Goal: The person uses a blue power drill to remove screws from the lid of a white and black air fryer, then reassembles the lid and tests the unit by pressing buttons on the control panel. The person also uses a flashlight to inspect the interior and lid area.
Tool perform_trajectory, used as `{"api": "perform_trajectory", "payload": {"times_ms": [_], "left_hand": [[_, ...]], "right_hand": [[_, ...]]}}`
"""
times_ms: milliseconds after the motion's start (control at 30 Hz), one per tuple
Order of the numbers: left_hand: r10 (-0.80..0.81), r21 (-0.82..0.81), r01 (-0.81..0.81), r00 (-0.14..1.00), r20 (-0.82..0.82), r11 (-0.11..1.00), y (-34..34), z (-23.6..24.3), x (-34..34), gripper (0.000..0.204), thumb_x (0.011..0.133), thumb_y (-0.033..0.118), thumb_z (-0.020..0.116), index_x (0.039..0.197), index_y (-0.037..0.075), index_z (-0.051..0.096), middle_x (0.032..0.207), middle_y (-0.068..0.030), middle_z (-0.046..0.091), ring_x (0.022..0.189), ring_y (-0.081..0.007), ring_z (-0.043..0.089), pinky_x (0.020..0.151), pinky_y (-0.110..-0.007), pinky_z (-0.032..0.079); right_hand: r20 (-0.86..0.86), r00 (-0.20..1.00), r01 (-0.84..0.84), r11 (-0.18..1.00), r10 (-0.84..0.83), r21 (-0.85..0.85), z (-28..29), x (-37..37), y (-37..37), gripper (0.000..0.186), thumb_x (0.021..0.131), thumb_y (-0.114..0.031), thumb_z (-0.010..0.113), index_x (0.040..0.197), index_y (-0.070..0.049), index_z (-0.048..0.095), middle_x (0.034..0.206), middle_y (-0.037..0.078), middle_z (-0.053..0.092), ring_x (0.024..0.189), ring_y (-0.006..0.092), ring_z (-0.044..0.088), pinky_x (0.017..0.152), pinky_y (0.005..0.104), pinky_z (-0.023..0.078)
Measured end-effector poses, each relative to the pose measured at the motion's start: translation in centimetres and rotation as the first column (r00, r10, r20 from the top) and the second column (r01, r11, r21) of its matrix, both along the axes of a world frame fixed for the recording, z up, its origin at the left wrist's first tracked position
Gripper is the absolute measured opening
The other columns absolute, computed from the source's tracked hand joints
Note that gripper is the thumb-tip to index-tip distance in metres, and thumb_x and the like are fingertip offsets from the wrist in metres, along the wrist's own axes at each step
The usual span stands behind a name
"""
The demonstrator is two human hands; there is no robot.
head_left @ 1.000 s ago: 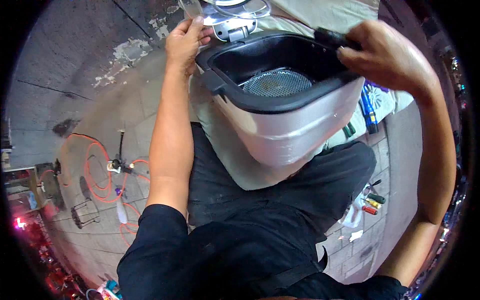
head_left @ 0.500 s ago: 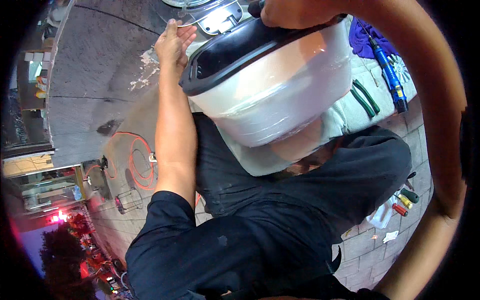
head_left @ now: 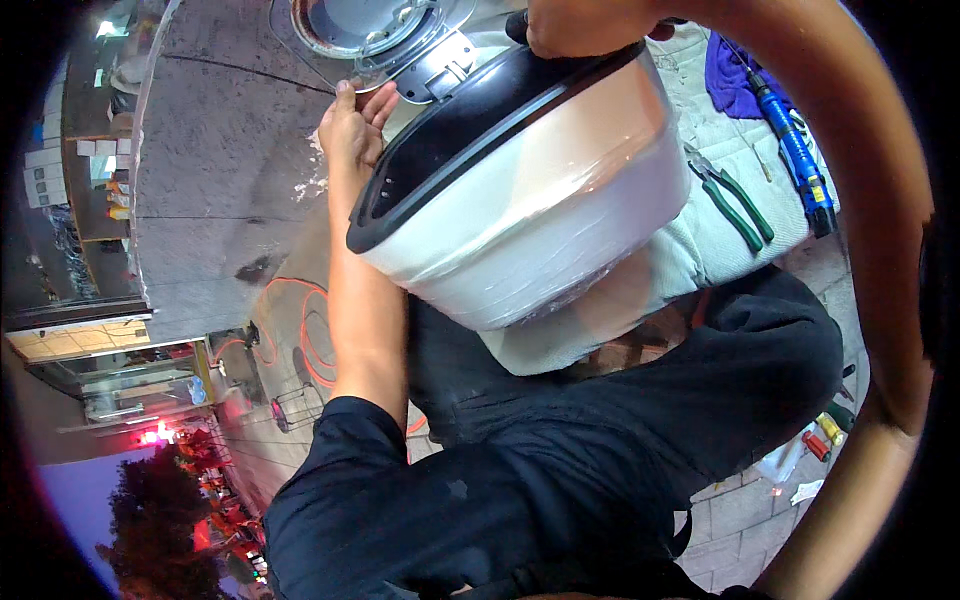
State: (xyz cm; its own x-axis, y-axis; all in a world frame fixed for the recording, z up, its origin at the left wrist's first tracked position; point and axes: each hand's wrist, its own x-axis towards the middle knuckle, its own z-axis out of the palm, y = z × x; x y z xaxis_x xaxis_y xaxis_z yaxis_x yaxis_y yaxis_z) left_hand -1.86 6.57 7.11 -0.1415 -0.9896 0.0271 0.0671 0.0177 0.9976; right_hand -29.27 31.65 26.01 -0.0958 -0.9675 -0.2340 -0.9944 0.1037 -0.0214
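Observation:
A white appliance body point(head_left: 560, 210) wrapped in clear film lies tilted across a pale padded cloth point(head_left: 720, 240) in front of me. Its black rim point(head_left: 430, 170) faces up and left. A hinged lid point(head_left: 365, 40) with a round metal inner plate hangs open beyond it. My left hand point(head_left: 355, 125) reaches up past the rim, its thumb and fingers on either side of the lid's near edge. Above the black rim, my right hand point(head_left: 590, 25) is closed around a black handle point(head_left: 517, 27); what that handle belongs to is hidden.
Green-handled pliers point(head_left: 735, 200), a blue power screwdriver point(head_left: 795, 150) and a purple cloth point(head_left: 728, 75) lie to the right on the padding. Several screwdrivers point(head_left: 825, 435) rest on the paving at lower right. An orange hose or cable point(head_left: 305, 325) coils on the ground at left.
The appliance and lid appear slightly lower in the picture, with more of the lid showing, as the whole view has shifted. Both hands keep nearly the same hold.

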Motion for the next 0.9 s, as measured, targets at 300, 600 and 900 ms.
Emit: {"api": "perform_trajectory", "payload": {"times_ms": [300,600,900], "left_hand": [[-0.006,0.041,0.008,0.999,-0.046,0.999,-0.8,-0.6,0.5,0.045,0.121,0.03,0.042,0.127,-0.013,0.054,0.121,-0.0295,0.068,0.114,-0.0421,0.076,0.1,-0.052,0.067],[0.03,0.076,-0.023,0.995,-0.095,0.997,-0.9,-0.7,0.7,0.041,0.12,0.031,0.047,0.122,-0.009,0.056,0.118,-0.0294,0.071,0.111,-0.0429,0.077,0.098,-0.054,0.068],[-0.003,0.064,0.012,0.99,-0.141,0.998,-0.8,-0.8,0.7,0.039,0.119,0.031,0.05,0.116,-0.008,0.057,0.107,-0.0273,0.071,0.102,-0.0405,0.08,0.086,-0.046,0.071]], "right_hand": [[0.003,0.911,-0.412,0.909,0.413,-0.064,-3.2,-4.4,-3.4,0.034,0.088,-0.022,0.07,0.114,-0.005,0.085,0.117,0.021,0.081,0.11,0.0366,0.078,0.093,0.0466,0.058],[0.279,0.96,0.004,0.997,0.018,-0.079,0.4,-3.7,2.2,0.032,0.089,-0.018,0.072,0.115,-0.004,0.083,0.116,0.02,0.081,0.105,0.0398,0.079,0.091,0.0472,0.062],[0.297,0.899,-0.145,0.86,0.321,-0.49,-3.3,-1.4,1.7,0.022,0.092,-0.013,0.07,0.103,0.004,0.078,0.097,0.024,0.075,0.089,0.0405,0.076,0.083,0.0477,0.06]]}}
